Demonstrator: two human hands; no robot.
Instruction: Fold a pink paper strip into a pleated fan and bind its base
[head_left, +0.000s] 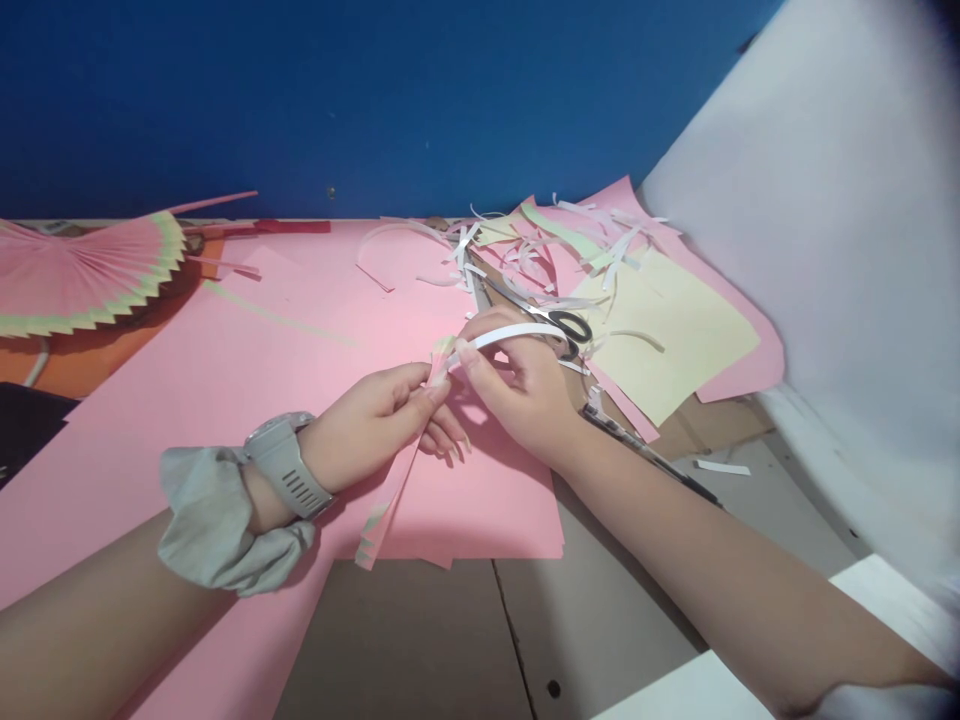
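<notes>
My left hand (382,415) is closed around the middle of a folded pink paper strip (394,490) with pale green ends. The strip slants down toward the front, made of several narrow pleats. Between the thumb and fingers of my right hand (517,380) is a narrow white paper strip (517,330), which curves back over the knuckles. Its near end touches the pleated paper by my left thumb. Large pink sheets (300,330) lie under both hands. Just behind my right hand rest scissors (574,328) with black handles, partly hidden.
A pleated pink and green paper fan (90,270) lies at the left on an orange surface (56,370). Thin paper scraps (532,260) and a pale yellow sheet (667,330) are at the back right. A blue wall (375,100) rises behind, with a white panel (810,180) at right.
</notes>
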